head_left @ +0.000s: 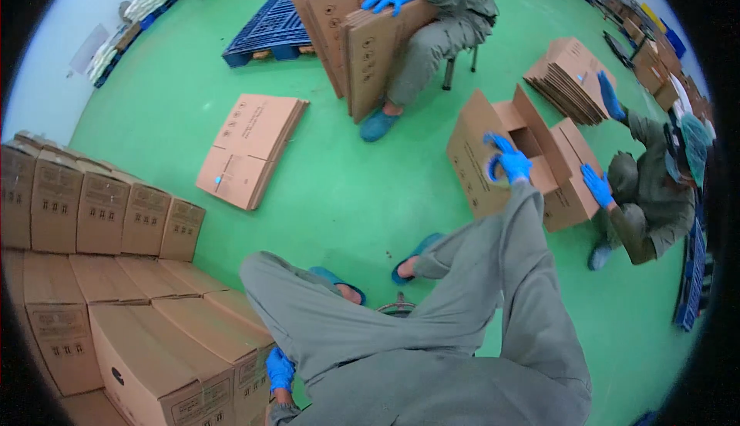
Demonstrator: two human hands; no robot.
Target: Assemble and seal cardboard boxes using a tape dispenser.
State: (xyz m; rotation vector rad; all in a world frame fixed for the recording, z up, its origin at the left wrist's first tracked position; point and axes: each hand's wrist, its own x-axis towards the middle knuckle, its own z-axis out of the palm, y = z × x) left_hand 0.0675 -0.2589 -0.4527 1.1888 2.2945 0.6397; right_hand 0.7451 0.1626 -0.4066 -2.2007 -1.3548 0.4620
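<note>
My right hand (515,164), in a blue glove, reaches out over an open cardboard box (474,156) at the right. Its fingers are curled round what looks like a roll of tape (492,168), held against the box's near flap. The box stands on the floor with its flaps raised. Low beside my left thigh is my left hand (280,370), also gloved in blue, close to a stacked carton (162,349). Its fingertips are too hidden to read. A co-worker's gloved hand (597,185) rests on the box's right side.
Closed cartons (100,210) are stacked at the left. Flat cardboard (250,148) lies on the green floor. A seated person (455,10) steadies folded cardboard (378,48) near a blue pallet (274,25). The crouching co-worker's other hand (610,96) touches another flat stack (566,79).
</note>
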